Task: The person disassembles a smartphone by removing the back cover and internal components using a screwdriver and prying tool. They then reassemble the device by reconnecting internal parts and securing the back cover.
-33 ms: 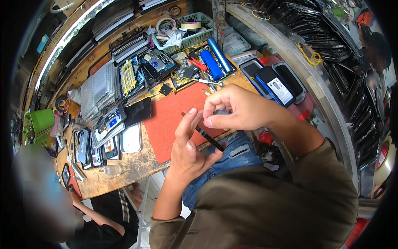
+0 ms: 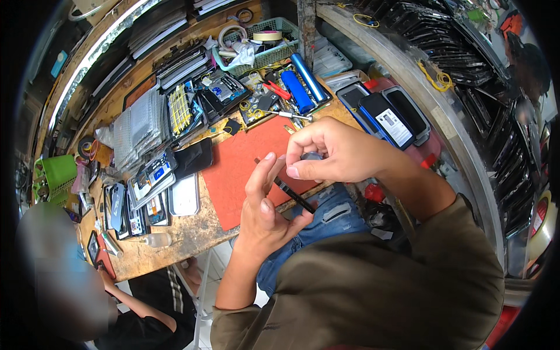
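My left hand (image 2: 262, 216) grips a thin black slab seen edge-on, which looks like a phone (image 2: 294, 196); its broad faces are turned from view. It is tilted above my lap, by the front edge of the red mat (image 2: 233, 169). Close to the upper end of the slab, my right hand (image 2: 335, 154) has its thumb and fingers curled together in a pinch. A small greyish, rounded thing (image 2: 312, 156) shows between them. Whether the fingertips hold it or something else cannot be made out.
Opened phones (image 2: 153, 175) and bubble-wrap sleeves (image 2: 137, 125) lie left of the mat. Behind it are red-handled pliers (image 2: 277, 89), blue cylinders (image 2: 297, 91) and a green basket (image 2: 286, 26) with tape rolls. Boxed phones (image 2: 394, 119) sit right. Another person's arm (image 2: 137, 303) is at lower left.
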`<state>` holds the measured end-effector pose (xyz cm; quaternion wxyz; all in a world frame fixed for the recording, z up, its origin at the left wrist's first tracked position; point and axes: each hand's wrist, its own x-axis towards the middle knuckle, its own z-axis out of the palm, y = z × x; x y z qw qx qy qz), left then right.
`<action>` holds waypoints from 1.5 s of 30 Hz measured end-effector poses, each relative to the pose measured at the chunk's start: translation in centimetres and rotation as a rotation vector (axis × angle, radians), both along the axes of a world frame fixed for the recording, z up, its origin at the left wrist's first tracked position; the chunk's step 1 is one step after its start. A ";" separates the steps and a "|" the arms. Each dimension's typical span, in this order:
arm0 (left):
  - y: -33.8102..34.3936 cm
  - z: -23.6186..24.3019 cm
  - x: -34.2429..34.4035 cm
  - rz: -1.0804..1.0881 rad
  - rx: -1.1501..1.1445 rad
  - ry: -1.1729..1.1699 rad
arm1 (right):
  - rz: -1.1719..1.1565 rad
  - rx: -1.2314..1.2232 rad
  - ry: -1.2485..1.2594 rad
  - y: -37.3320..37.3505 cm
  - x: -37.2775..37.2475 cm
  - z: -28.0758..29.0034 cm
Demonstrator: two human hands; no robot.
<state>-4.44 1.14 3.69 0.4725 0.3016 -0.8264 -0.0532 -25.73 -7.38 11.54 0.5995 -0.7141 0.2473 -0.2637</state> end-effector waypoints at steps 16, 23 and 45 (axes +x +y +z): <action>-0.3 0.4 -0.6 0.022 0.106 0.096 | 0.115 0.124 0.012 -0.5 -0.2 -0.2; -0.4 0.2 -0.3 -0.052 0.126 0.135 | 0.075 0.056 0.021 -0.3 -0.1 -0.4; -0.9 0.2 -0.4 -0.005 -0.005 0.050 | 0.034 -0.009 0.127 -0.3 -0.9 -0.1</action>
